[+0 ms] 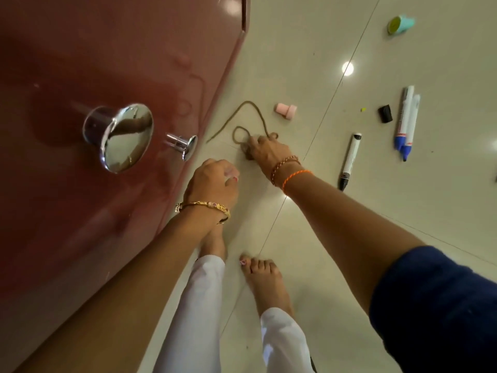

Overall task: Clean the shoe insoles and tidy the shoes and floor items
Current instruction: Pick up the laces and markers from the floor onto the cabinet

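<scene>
A brown shoelace [243, 117] lies looped on the tiled floor beside the red cabinet. My right hand [265, 152] reaches down and grips its bunched end, fingers curled over the knot. My left hand [212, 181] hangs just above the floor to the left, fingers curled, nothing visible in it. Loose items lie to the right: a pink cap [285, 110], a black-tipped marker [349, 161], two blue markers [406, 122], a black cap [385, 113] and a teal cap [400, 24]. No shoes or insoles are in view.
The red cabinet [94, 130] with two chrome knobs [121, 135] fills the left side, close to my left arm. My bare feet [266, 281] stand on the floor below the hands. Pale floor tiles [309, 49] stretch up and right.
</scene>
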